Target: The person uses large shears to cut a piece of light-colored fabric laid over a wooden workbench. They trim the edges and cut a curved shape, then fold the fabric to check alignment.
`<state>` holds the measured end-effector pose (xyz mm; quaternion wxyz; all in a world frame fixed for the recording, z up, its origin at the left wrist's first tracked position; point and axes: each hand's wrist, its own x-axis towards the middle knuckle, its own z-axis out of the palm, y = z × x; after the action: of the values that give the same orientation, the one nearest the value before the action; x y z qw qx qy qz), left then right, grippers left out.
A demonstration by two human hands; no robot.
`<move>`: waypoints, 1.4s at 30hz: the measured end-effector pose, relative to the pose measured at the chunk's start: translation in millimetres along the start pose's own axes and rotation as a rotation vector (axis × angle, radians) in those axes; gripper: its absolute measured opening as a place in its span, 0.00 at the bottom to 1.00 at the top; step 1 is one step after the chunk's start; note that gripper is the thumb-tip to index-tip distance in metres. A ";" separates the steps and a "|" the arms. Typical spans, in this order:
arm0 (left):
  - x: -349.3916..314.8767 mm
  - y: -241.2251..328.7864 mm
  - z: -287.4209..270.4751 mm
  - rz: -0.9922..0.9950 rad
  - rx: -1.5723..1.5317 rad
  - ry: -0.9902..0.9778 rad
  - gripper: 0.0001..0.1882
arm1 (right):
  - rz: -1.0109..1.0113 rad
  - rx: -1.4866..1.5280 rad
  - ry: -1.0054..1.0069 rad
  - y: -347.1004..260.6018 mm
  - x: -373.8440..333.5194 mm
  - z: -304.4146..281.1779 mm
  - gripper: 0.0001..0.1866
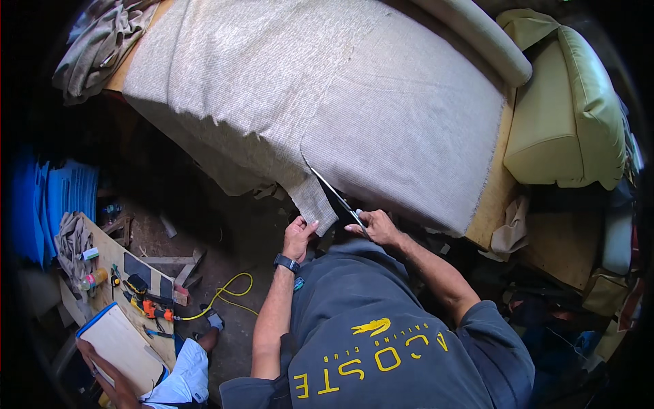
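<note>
A wide sheet of light grey woven fabric covers the worktable and hangs over its near edge. My left hand pinches the corner of a loose flap beside a cut that runs in from the near edge. In my right hand is a pair of scissors, its blades reaching up along the cut toward the table. The fingers of the right hand are closed round the handles, which are partly hidden. A dark watch sits on my left wrist.
A fabric roll lies at the far right, next to a cream cushioned seat part. At lower left, a person holds a padded panel by a board with power tools. A yellow hose crosses the floor.
</note>
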<state>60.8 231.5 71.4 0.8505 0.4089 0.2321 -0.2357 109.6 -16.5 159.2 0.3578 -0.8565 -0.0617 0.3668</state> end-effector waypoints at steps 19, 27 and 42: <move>-14.5 56.5 -37.6 -0.052 0.149 -0.088 0.12 | 0.036 0.184 0.178 -40.7 12.7 31.3 0.27; -17.4 98.5 -38.1 -0.195 0.324 -0.111 0.13 | 0.050 0.143 0.187 -54.8 20.8 19.1 0.27; -2.9 222.6 -73.0 -0.383 0.738 -0.275 0.11 | 0.166 0.410 0.221 -97.1 33.8 36.7 0.28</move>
<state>175.3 414.3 162.9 0.6114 0.5997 0.0885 -0.5087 124.5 88.3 185.9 0.4974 -0.8031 0.1240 0.3038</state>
